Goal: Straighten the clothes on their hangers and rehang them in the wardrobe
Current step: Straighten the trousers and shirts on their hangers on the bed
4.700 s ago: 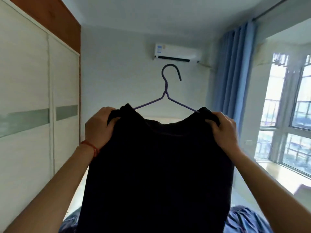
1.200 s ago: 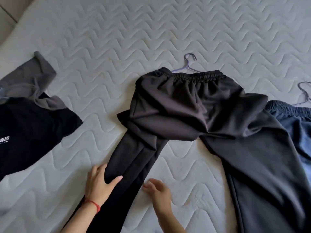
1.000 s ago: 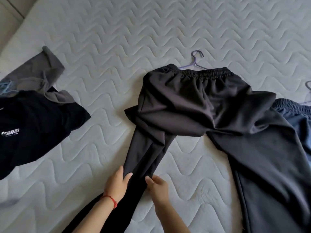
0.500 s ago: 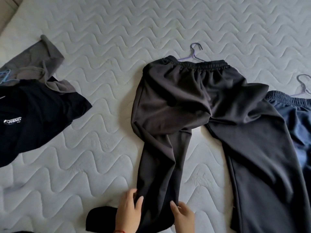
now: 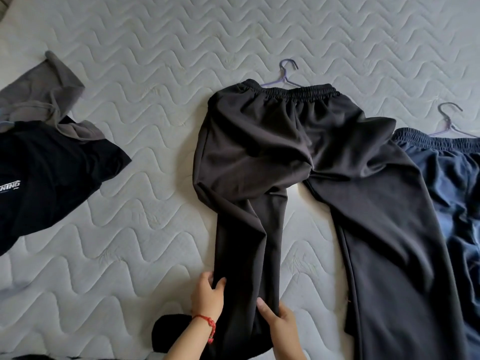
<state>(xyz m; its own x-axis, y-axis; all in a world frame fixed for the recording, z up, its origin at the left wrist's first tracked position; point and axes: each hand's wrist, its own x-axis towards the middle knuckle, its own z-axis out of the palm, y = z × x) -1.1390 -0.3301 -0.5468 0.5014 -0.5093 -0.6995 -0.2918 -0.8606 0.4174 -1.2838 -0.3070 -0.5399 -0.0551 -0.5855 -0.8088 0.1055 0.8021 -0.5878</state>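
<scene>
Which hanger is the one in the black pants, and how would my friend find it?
Start at the white quilted mattress and find the black pants spread in its middle, which both hands hold by one leg. The purple hanger pokes out above their elastic waistband. Another purple hanger lies far right, but that one sits in the navy blue pants.

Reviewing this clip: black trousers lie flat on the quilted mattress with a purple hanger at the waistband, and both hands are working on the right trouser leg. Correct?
Not quite. In the head view the left hand and right hand grip the left leg of the black trousers, not the right one. The rest holds: they lie on the quilted mattress with a purple hanger at the waistband.
</scene>
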